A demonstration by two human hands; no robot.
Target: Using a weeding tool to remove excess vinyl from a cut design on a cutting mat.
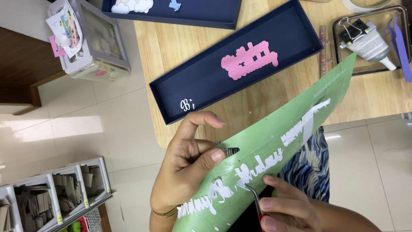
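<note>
We see the left hand point(186, 165) bending a green cutting mat point(274, 146) with white cut-out letters point(253, 169), while the right hand point(287, 210) pinches tweezers point(256, 199) against one letter. Behind them, a long navy box lid point(206, 81) on the wooden worktop point(266, 101) holds pink cut-out lettering point(249, 60).

Tweezers point(256, 202) lower end + green mat point(274, 141) bottom cut off by frame edge

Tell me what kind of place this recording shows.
Probably a paper-craft workspace: a green cutting mat with white cut-out letters, a navy box lid holding pink paper lettering, and tweezers in the right hand.
</note>
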